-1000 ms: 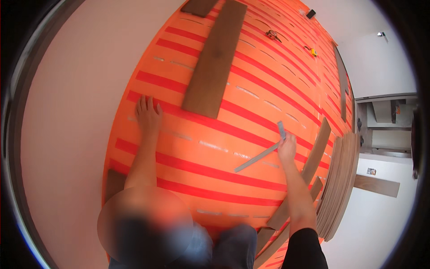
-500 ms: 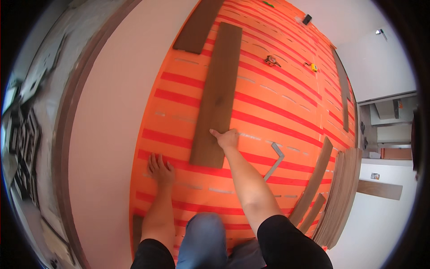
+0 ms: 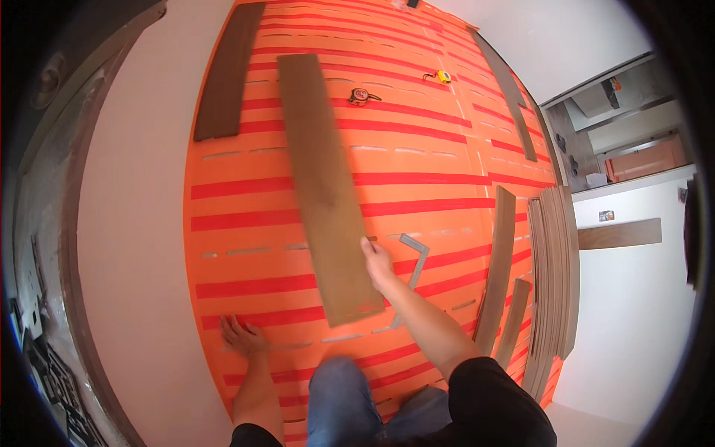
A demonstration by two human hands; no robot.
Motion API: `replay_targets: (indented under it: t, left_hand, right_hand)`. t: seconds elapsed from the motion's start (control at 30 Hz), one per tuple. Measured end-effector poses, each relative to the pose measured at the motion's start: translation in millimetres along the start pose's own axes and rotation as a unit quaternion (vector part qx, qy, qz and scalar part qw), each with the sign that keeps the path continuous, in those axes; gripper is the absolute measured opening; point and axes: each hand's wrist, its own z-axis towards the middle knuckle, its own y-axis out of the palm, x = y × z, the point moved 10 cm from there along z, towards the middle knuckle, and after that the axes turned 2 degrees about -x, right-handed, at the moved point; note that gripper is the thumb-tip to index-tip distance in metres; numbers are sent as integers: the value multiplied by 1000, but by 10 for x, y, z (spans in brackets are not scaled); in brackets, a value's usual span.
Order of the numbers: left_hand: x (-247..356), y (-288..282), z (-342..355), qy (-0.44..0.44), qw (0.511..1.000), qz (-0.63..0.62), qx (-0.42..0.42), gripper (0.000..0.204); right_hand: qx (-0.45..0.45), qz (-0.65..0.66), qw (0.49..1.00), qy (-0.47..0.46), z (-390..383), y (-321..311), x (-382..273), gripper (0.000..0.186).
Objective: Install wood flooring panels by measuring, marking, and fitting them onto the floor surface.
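A brown wooden floor plank (image 3: 322, 186) slants across the orange underlay (image 3: 253, 201) in front of me. My right hand (image 3: 379, 265) grips its right edge near the near end; the fingers are partly hidden under the board. With fingers spread, my left hand (image 3: 243, 337) rests on the underlay close to the left wall, holding nothing. A grey metal carpenter's square (image 3: 423, 261) lies right of the held plank, partly behind my right forearm. Another dark plank (image 3: 229, 74) lies along the wall at the far left.
Farther off lie a red-and-black tape measure (image 3: 360, 96) and a yellow tape measure (image 3: 445, 77). To the right are a long plank (image 3: 497, 261), a shorter plank (image 3: 514, 320) and a stack of planks (image 3: 553, 276). A white wall (image 3: 126, 186) runs along the left.
The held plank has swung, its near end moving right and its far end left, and my right hand now grips its edge. My left hand stays on the underlay. The view has shifted.
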Motion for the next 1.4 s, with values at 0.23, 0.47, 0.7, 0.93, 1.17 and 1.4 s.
replay_targets:
  t: [0.23, 0.47, 0.7, 0.93, 1.17, 1.4]
  left_hand:
    - [-30, -57, 47, -2, 1000, 19, -11, 58]
    - [-123, 103, 117, -18, 999, 29, -42, 58]
    - [-88, 188, 138, -26, 998, 14, -59, 60]
    - [-226, 62, 171, -12, 999, -9, -33, 63]
    - [900, 370, 2185, -172, 900, -390, -89, 47]
    - [923, 1351, 5351, -265, 679, -683, -53, 40]
  right_hand:
    - [185, -194, 961, -63, 313, -2126, 245, 66]
    - [255, -310, 910, -107, 1404, -3232, -32, 74]
    - [257, -570, 778, 62, 1924, -3302, -89, 66]
    - [97, -482, 748, -447, 1749, 470, -1474, 63]
    - [120, -496, 753, -416, 1519, 820, -1577, 64]
    - [60, -462, 788, -401, 1439, 1278, -1675, 66]
